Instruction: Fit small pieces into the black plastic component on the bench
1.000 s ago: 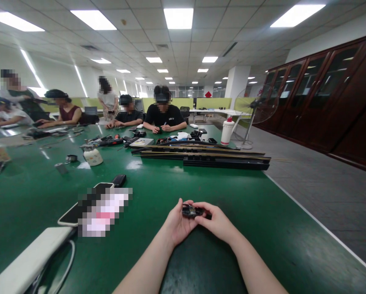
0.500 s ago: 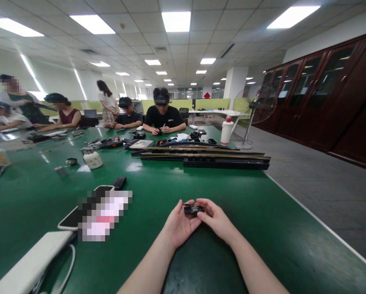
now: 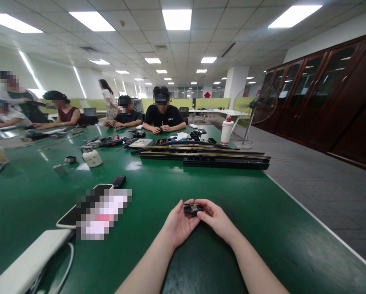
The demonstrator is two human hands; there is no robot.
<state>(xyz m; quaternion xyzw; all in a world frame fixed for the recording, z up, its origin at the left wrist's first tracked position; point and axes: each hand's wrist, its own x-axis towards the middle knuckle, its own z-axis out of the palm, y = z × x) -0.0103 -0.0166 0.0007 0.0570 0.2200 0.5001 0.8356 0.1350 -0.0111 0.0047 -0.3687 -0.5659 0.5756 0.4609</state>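
Between my two hands is a small black part (image 3: 192,209) with some yellowish detail on its upper side; its exact kind is too small to tell. My left hand (image 3: 179,223) cups it from the left, thumb and fingers against its edge. From the other side, the thumb and fingers of my right hand (image 3: 215,218) grip its right end. Both hands are closed around the part just above the green table (image 3: 158,183).
Long black strips (image 3: 225,162) with thin brass-coloured rods lie across the table ahead. On the left are a phone (image 3: 85,206), a white box-like object (image 3: 26,261) with a cable, and a floral jar (image 3: 92,157). A white bottle (image 3: 226,131) stands far right. Several people sit opposite.
My hands keep their hold on the black part, with hardly any movement. The camera view has shifted very slightly. A standing person in the background has moved a little.
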